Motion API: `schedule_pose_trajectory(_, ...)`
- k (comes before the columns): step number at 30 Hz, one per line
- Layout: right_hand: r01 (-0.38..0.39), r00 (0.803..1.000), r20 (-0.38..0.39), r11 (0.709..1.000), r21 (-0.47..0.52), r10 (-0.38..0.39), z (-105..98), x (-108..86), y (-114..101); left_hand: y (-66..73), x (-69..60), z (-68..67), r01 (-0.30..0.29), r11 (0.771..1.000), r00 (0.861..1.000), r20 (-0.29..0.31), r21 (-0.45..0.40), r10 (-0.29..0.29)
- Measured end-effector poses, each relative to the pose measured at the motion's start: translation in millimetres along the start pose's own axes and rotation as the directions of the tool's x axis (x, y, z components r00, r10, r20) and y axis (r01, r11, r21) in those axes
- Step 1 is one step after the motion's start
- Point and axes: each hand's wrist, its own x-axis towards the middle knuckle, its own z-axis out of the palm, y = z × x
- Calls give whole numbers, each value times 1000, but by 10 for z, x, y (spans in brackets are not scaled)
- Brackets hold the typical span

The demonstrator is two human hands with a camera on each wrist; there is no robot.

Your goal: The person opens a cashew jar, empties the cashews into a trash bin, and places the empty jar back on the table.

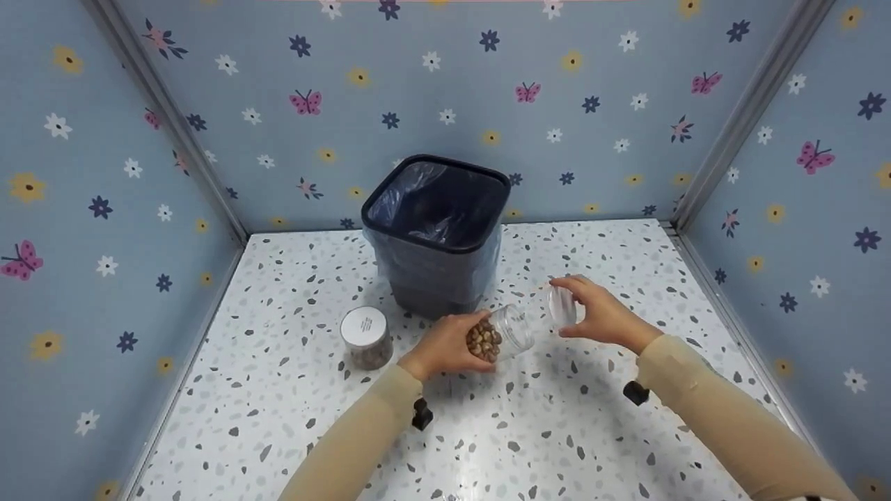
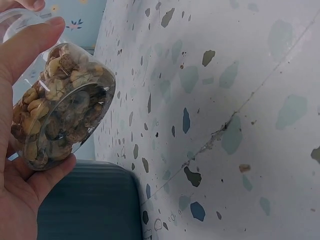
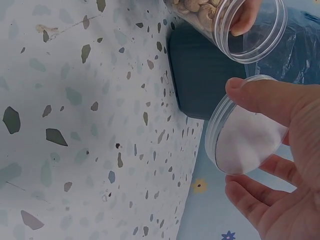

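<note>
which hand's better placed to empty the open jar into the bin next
Probably the left hand: it grips the open jar, close to the bin. The right hand holds only the lid and sits farther from the bin.

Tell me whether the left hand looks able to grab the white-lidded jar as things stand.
Probably not yet: the left hand is curled round the open jar of brown pieces. Were it freed, the way looks clear, with only bare tabletop showing between it and the white-lidded jar.
</note>
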Motion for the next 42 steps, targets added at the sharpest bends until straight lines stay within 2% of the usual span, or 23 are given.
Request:
schedule_pose_trajectory(9, -12, 1000, -19, 1000, 16, 13, -33, -8, 79, 22, -7, -4, 47, 999, 999, 15, -11, -47)
schedule_pose_trajectory(26, -122, 992, -21, 991, 50, 123, -130, -24, 256, 19, 12, -10, 33, 999, 999, 15, 11, -33)
schedule_pose_trajectory(38, -159, 987, -9, 986, 51, 160, -183, -55, 352, 20, 15, -11, 17, 1000, 1000, 10, -24, -16)
schedule_pose_trajectory(42, -180, 983, -13, 983, 43, 180, -189, -51, 376, 14, 12, -5, 9, 1000, 1000, 7, -11, -9)
